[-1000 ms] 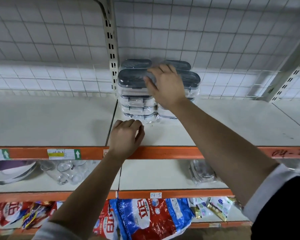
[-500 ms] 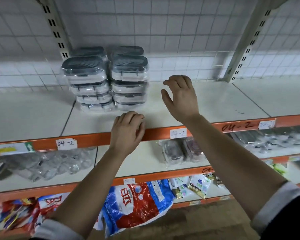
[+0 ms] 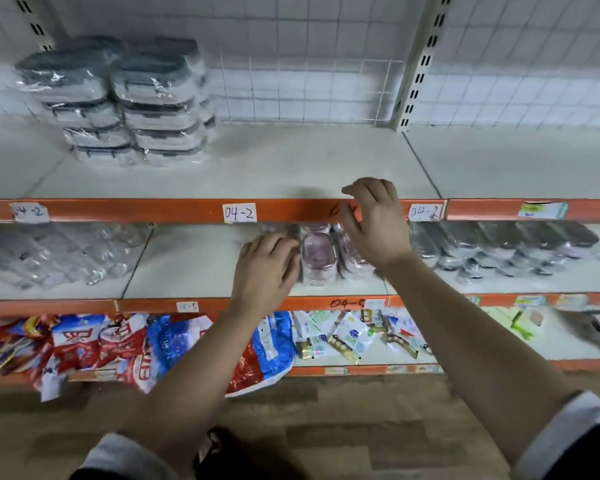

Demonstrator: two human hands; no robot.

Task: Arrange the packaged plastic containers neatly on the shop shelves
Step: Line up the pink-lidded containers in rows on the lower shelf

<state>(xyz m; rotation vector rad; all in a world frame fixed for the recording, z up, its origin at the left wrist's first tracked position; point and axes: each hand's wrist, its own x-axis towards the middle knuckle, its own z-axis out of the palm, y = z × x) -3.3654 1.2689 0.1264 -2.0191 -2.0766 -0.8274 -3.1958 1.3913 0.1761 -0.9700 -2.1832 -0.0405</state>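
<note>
I see my left hand (image 3: 264, 268) and right hand (image 3: 374, 226), fingers loose and holding nothing, just in front of the pink packs (image 3: 317, 256) on the middle shelf (image 3: 187, 265). Farther back, the wrapped containers (image 3: 118, 98) sit stacked on the top shelf (image 3: 309, 161), far left.

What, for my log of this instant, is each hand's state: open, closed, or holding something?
Left hand: open, holding nothing, by the pink-lidded containers.
Right hand: open, holding nothing, before the orange shelf edge.

Red and blue printed bags (image 3: 125, 344) lie heaped at lower left, with small pale sachets (image 3: 350, 336) scattered just to their right. A handwritten paper label (image 3: 239, 213) reads "04-2". Wood-patterned floor (image 3: 343, 427) runs below.
</note>
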